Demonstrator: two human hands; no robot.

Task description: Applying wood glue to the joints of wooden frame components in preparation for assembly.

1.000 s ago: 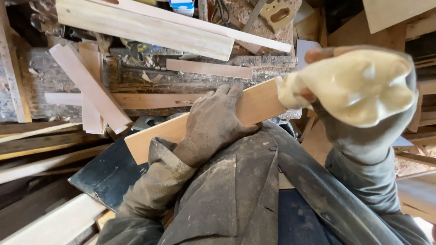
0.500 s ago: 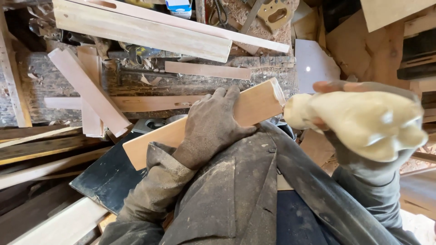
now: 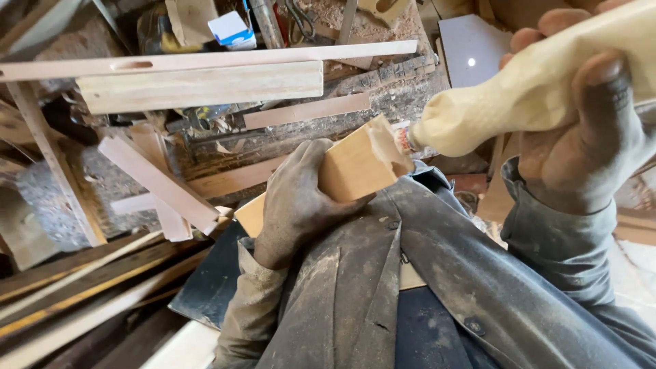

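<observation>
Cluttered workshop floor (image 3: 61, 219), offcuts scattered from 9 to 12 o'clock. Left hand (image 3: 297, 201) clamped around wood block (image 3: 359, 164) at centre. Right hand (image 3: 588, 143), 2 o'clock, gripping pale squeeze bottle (image 3: 506, 102), nozzle touching block end.

A cluttered, sawdust-covered workbench (image 3: 410, 89) fills the upper view. Toward eleven o'clock lies a long pale plank (image 3: 198, 87) beneath a thin slotted strip (image 3: 205, 60). Toward nine o'clock, short offcuts (image 3: 160, 183) lean criss-crossed. Near twelve o'clock rests a small flat slat (image 3: 307, 111).

Long slat (image 3: 205, 63) at twelve o'clock above a plank (image 3: 198, 87); box (image 3: 231, 30) behind; offcuts (image 3: 160, 184) at nine o'clock.
</observation>
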